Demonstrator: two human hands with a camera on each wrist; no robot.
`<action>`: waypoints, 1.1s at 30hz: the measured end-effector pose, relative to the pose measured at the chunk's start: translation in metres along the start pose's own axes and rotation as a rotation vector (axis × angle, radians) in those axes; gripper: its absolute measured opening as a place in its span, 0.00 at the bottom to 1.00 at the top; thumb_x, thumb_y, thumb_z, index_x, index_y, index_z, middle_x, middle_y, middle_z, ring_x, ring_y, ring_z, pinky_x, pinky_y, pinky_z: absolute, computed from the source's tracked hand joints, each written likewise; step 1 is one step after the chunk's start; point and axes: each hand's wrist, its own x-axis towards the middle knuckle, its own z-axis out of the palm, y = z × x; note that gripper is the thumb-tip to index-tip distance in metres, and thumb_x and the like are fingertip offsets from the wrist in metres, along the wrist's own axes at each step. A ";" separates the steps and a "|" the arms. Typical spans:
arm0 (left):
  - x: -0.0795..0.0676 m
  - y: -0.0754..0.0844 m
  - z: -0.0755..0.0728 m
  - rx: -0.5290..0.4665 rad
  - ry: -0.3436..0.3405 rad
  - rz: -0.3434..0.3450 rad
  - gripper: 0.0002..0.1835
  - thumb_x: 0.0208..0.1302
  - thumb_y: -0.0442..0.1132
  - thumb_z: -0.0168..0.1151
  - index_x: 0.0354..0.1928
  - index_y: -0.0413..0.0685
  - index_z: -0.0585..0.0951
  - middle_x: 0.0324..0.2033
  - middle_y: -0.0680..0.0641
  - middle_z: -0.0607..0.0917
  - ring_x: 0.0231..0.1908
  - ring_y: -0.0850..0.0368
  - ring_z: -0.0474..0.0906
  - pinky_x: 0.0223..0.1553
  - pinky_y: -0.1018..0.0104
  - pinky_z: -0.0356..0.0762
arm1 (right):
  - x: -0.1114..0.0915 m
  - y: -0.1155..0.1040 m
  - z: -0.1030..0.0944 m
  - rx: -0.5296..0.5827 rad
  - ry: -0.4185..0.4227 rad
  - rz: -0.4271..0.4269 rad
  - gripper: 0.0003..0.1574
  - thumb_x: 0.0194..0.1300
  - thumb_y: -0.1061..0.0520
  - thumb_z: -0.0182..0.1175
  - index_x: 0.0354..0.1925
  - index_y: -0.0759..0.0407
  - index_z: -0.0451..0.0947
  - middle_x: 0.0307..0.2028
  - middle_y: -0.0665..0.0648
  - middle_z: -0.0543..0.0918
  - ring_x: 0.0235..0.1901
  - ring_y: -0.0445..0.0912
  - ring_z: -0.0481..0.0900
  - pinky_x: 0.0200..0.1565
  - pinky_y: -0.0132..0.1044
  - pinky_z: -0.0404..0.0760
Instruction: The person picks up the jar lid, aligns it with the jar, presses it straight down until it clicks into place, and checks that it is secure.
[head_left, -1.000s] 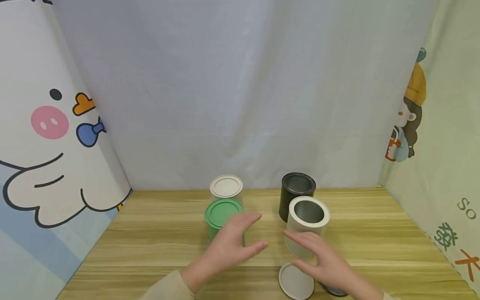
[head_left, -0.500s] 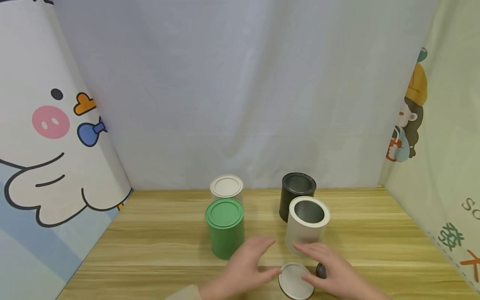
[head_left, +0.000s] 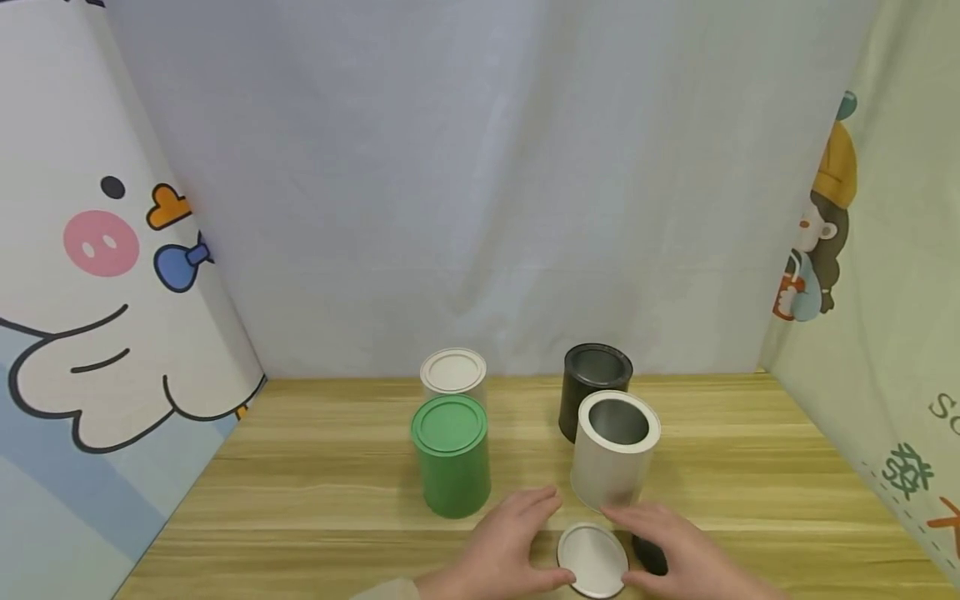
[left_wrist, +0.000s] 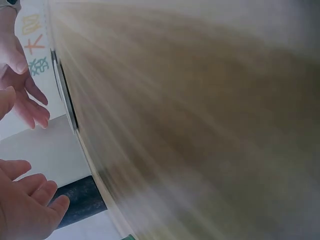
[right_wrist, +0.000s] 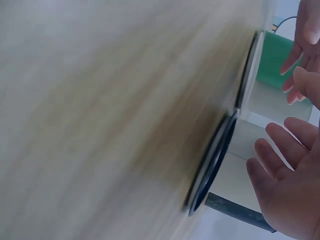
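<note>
A round white lid (head_left: 592, 560) lies flat on the table in the head view. My left hand (head_left: 506, 546) hovers at its left with fingers loosely bent, and my right hand (head_left: 678, 554) is at its right. In the wrist views both hands appear raised off the tabletop, holding nothing. A black lid (head_left: 649, 557) lies beside the white one, partly covered by my right hand. Just beyond stands a white can (head_left: 611, 475) without a lid, its grey inside showing. The right wrist view has the black lid (right_wrist: 212, 162) and the white lid (right_wrist: 250, 70) edge-on.
Behind the white can is a black can (head_left: 573, 404). To the left, a green can (head_left: 453, 467) with its lid on stands before another lidded white can (head_left: 453, 372). The wooden table (head_left: 330, 475) meets a pale curtain (head_left: 480, 192) at the back; printed cloths hang at both sides.
My left hand has come away from in front of the green can, moving right and nearer to me. My right hand has shifted slightly nearer too, uncovering more of the white lid. The cans stay put.
</note>
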 end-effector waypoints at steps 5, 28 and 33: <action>0.001 -0.001 0.003 0.009 0.000 0.001 0.46 0.50 0.62 0.75 0.65 0.41 0.75 0.63 0.42 0.76 0.61 0.50 0.73 0.58 0.58 0.75 | -0.004 0.001 0.002 0.014 -0.044 0.035 0.42 0.55 0.45 0.75 0.64 0.58 0.75 0.56 0.52 0.82 0.52 0.47 0.78 0.48 0.41 0.81; 0.009 -0.005 0.015 0.024 -0.160 0.016 0.43 0.48 0.63 0.75 0.64 0.48 0.77 0.62 0.48 0.78 0.61 0.56 0.72 0.57 0.63 0.74 | -0.006 0.005 0.008 0.022 -0.078 0.015 0.45 0.56 0.38 0.72 0.65 0.58 0.74 0.59 0.53 0.80 0.56 0.48 0.77 0.51 0.42 0.80; 0.008 -0.008 0.017 -0.012 -0.193 -0.001 0.40 0.49 0.62 0.75 0.63 0.51 0.79 0.61 0.49 0.78 0.60 0.58 0.72 0.56 0.64 0.74 | -0.005 0.005 0.010 0.011 -0.077 -0.003 0.45 0.56 0.38 0.72 0.65 0.57 0.74 0.58 0.53 0.80 0.55 0.48 0.77 0.50 0.43 0.81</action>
